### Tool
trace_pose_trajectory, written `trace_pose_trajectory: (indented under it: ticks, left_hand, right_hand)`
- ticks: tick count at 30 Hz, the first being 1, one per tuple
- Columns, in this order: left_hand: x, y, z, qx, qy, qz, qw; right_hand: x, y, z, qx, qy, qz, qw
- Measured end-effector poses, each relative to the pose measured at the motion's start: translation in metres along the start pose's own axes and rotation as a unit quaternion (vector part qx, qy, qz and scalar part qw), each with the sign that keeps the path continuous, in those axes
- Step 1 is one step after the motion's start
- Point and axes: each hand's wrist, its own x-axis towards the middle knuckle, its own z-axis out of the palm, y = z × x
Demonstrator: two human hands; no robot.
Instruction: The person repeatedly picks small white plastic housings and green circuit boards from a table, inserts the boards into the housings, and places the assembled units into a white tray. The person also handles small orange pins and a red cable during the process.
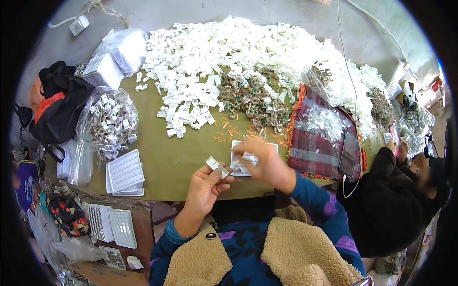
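Between the thumb and fingers of my left hand is a small white plastic housing, held up over the near edge of the table. Part of it is covered by the thumb. My right hand reaches over a white tray just to the right, its fingers bent down toward small parts lying there. Motion smears these fingers, so I cannot see whether they grip anything. Beyond the tray lie thin orange-brown strips and a heap of small metal parts with bits of green.
A large pile of white plastic housings covers the far side. A plaid cloth bears clear bits and a phone with a cable. A bag of parts and stacked trays stand left. Another person's dark sleeve is at right.
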Motion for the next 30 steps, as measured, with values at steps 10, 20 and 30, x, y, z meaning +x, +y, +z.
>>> trace_pose_trajectory:
  ticks: [10,20,30]
  left_hand:
    - [0.005,-0.008,-0.006,0.055,0.004,0.07,0.996]
    - [0.005,-0.009,-0.009,0.041,-0.003,0.083,0.996]
    - [0.013,0.0,0.002,-0.1,-0.048,0.049,0.993]
  right_hand:
    - [0.068,0.097,0.032,-0.429,-0.087,-0.086,0.895]
    - [0.084,0.098,0.023,-0.429,-0.036,-0.118,0.895]
    - [0.033,0.027,0.005,0.08,0.078,0.175,0.978]
